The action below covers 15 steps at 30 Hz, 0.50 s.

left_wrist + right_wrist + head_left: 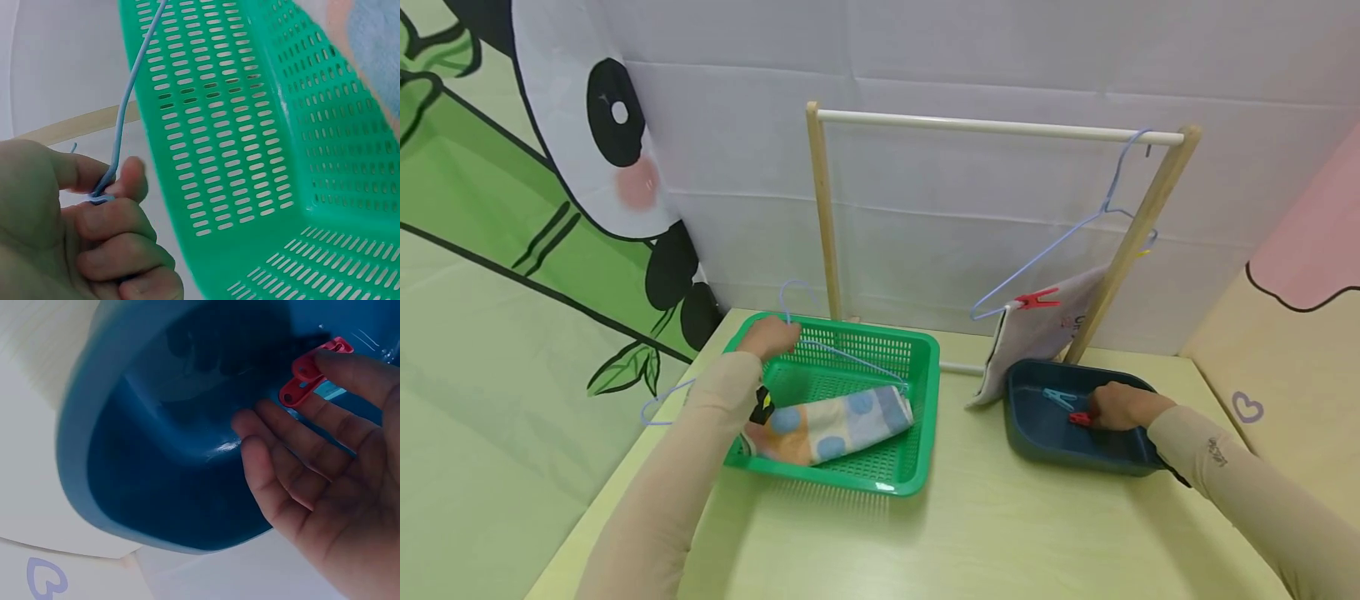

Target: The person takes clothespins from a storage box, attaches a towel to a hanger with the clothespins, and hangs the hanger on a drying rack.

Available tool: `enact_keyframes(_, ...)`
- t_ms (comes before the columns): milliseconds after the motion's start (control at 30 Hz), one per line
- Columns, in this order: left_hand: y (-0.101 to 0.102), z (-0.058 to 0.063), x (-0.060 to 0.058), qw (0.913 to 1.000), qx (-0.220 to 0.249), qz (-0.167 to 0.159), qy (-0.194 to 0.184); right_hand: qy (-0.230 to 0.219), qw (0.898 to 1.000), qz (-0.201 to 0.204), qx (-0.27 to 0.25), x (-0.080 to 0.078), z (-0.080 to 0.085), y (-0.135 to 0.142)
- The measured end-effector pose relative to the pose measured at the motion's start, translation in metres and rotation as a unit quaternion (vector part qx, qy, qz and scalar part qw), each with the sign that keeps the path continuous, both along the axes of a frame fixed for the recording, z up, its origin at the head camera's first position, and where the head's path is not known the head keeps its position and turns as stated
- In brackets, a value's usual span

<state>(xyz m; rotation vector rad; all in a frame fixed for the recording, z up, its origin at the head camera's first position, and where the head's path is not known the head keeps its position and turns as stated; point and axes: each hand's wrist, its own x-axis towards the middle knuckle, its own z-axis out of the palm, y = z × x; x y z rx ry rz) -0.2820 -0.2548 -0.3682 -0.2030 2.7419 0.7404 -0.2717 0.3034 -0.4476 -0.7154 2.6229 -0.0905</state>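
My left hand [770,337] grips a light blue clothes hanger [128,94] near its neck, over the back left rim of a green basket [929,417]. One hanger arm slants down into the basket; the other sticks out left past my forearm. In the basket lies a folded, spotted towel [842,425]. My right hand [1122,406] is inside a dark blue basin [1026,442], pinching a red clothespin [306,369] between thumb and index finger, the other fingers loosely bent. Beside it in the basin lies a light blue clothespin [1060,398].
Behind stands a rack with wooden posts and a white rail [1000,125]. At its right end hangs a second blue hanger [1037,254], with a pale cloth [1045,325] clipped by a red clothespin [1037,298]. The cloth hangs close to the basin.
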Motion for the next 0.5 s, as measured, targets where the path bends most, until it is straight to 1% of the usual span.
enact_keyframes(67, 0.0, 0.003, 0.001, 0.9999, 0.012, 0.005, 0.008, 0.006, 1.0, 0.002, -0.001, 0.001, 0.002, -0.001)
enact_keyframes(200, 0.0, 0.011, 0.006, 0.9992, 0.033, 0.001, 0.022, 0.009, 1.0, 0.003, -0.007, 0.004, 0.004, -0.001)
enact_keyframes(300, 0.002, 0.017, 0.008, 0.9991, 0.03, -0.01, 0.029, 0.006, 1.0, -0.002, -0.008, 0.006, 0.005, -0.001)
enact_keyframes(500, 0.004, 0.026, 0.013, 0.9986, 0.03, -0.016, 0.041, 0.019, 1.0, -0.01, -0.01, 0.005, 0.006, 0.001)
